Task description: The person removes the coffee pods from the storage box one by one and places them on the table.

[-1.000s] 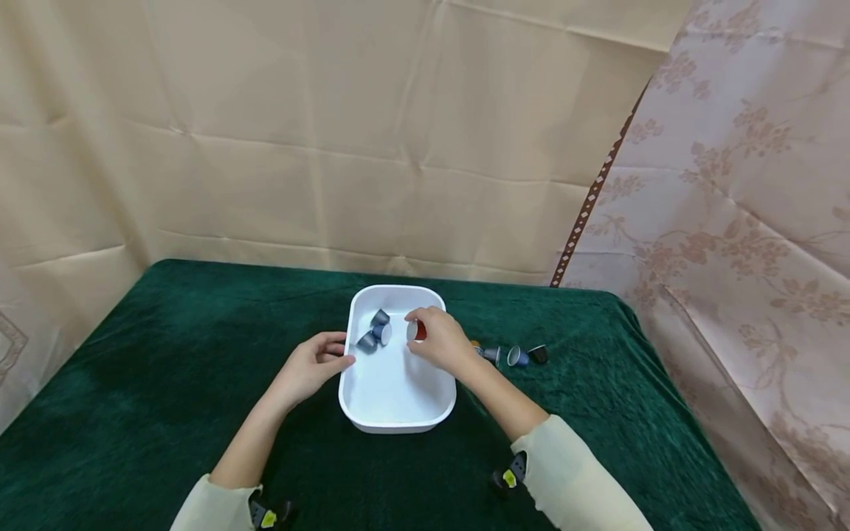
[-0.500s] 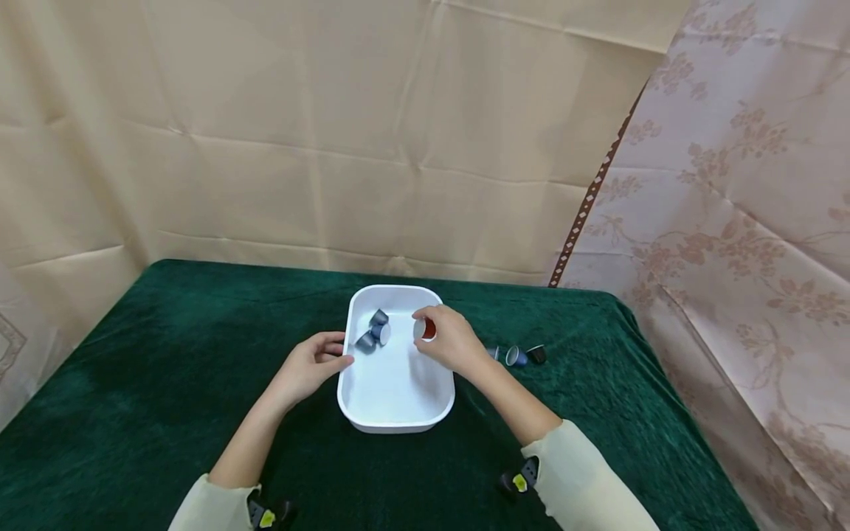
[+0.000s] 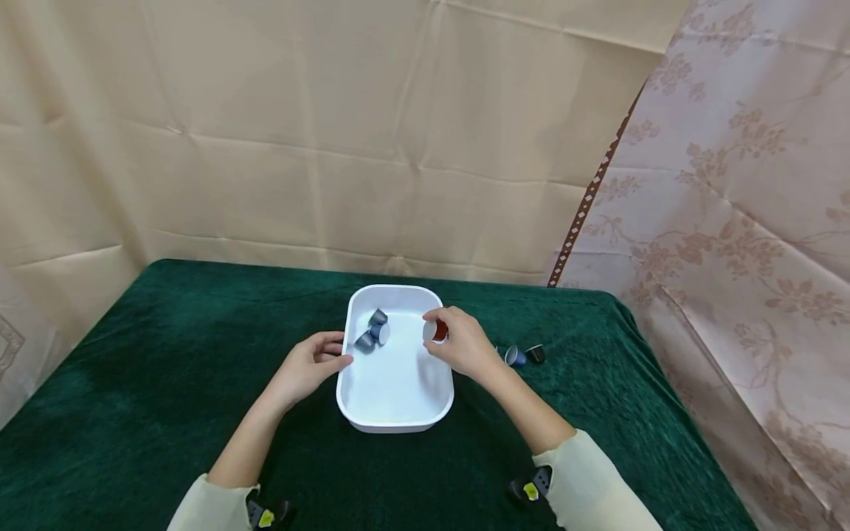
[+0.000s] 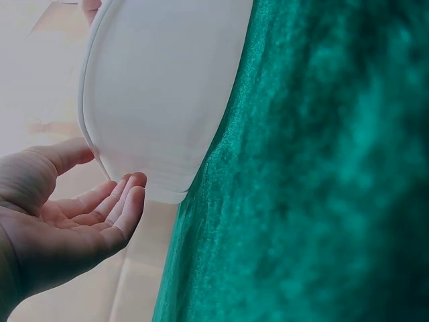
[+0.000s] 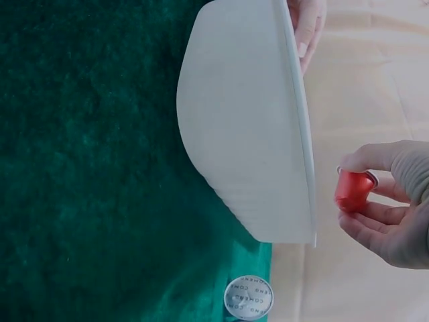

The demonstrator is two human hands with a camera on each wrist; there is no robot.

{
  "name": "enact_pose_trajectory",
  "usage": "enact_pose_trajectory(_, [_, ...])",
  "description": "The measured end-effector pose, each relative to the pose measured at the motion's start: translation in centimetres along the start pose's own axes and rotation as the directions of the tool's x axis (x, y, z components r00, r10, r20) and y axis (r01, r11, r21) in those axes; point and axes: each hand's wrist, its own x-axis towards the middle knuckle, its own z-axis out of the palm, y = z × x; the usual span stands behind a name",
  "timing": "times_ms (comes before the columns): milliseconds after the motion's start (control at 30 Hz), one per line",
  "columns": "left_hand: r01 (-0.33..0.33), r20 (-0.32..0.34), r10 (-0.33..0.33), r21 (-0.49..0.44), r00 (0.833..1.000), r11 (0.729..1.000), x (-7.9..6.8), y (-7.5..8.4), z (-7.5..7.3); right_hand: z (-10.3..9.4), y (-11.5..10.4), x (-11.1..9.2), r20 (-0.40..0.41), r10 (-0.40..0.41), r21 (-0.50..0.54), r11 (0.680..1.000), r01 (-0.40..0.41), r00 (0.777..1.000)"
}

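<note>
My right hand (image 3: 473, 352) pinches a red coffee capsule (image 5: 354, 190) between thumb and fingers, its pale lid facing left in the head view. It hovers over the right rim of a white plastic tub (image 3: 396, 426). At the tub's left side, my left hand (image 3: 307, 372) holds the rim, thumb on top and fingers (image 4: 127, 204) against the outside wall. Inside the tub, toward the back left, lie a blue-grey capsule (image 3: 380, 334), a grey one (image 3: 364, 342) and a darker one (image 3: 378, 317), close together.
Right of the tub, a blue capsule (image 3: 514, 357) and a black capsule (image 3: 536, 354) lie on the green velvet cloth (image 3: 584, 428); part of another shows beside my right wrist. One capsule lid (image 5: 249, 298) faces the right wrist camera. A beige curtain (image 3: 332, 147) hangs behind the table.
My right hand has moved rightward with the red capsule, from over the tub's interior to its right rim, covering more of the loose capsules. My left hand has stayed on the rim.
</note>
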Motion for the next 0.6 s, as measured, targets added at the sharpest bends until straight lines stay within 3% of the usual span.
enact_pose_trajectory(600, [0.004, -0.002, -0.004, 0.001, 1.000, 1.000, 0.0, 0.1, 0.0, -0.5, 1.4, -0.9, 0.008, 0.037, 0.037, 0.999, -0.037, 0.999])
